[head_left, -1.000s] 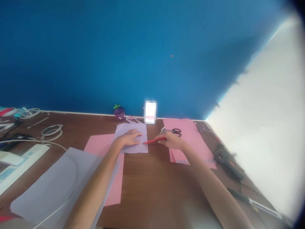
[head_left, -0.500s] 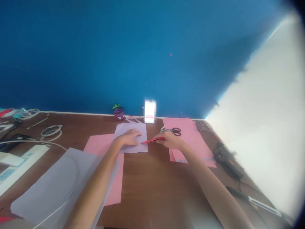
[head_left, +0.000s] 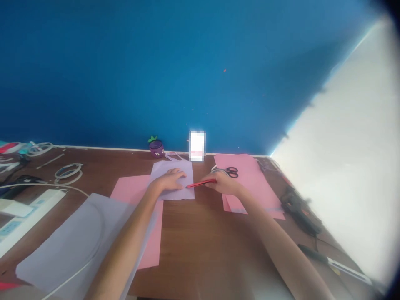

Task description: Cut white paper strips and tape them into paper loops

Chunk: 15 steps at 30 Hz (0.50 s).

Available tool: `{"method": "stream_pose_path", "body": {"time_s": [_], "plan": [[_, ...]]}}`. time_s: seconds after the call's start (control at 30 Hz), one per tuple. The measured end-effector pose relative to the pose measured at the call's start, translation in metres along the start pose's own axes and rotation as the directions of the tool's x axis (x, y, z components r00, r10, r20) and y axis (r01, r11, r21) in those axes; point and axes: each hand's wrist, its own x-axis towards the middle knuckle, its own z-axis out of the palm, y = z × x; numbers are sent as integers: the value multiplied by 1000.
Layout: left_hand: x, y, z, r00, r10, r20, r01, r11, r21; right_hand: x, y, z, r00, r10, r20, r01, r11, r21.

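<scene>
My left hand (head_left: 170, 180) lies with fingers spread on a small lilac paper sheet (head_left: 161, 167), pressing it to the table. In my right hand (head_left: 222, 183) is a slim red tool with a narrow tip (head_left: 200, 183), perhaps a utility knife or pen. Its tip points left, at the right part of the lilac sheet close to my left thumb; whether it touches cannot be made out. Black-handled scissors (head_left: 232, 172) lie just behind my right hand on pink paper (head_left: 250, 179), their blades partly hidden.
A large lilac sheet (head_left: 68, 233) overlaps pink paper (head_left: 150, 250) at the left. A white power strip (head_left: 31, 221), cable and rings of tape (head_left: 67, 171) lie farther left. A purple cup (head_left: 156, 149) and a blurred-out bright rectangle (head_left: 197, 146) stand by the wall. Dark tools (head_left: 301, 214) lie right.
Both hands hold nearly the same pose. The red tool's tip has shifted very slightly; the whole view has drifted a little.
</scene>
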Motion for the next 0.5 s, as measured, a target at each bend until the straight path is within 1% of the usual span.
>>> {"method": "stream_pose_path", "body": {"time_s": [0.27,0.4,0.5], "plan": [[1,1,1,1000,-12,-10,11,1000,-13,-1,4,-2,1000,-12,16,12,1000,-5],[2,1,2,1000,-19,-11,19,1000,-15,-4,10,-6,999,24,26,-25,999,40],[1,0,2,1000,-12,-15,12,1000,-17,-6,15,-10,999,27,42,-30,996,89]]}}
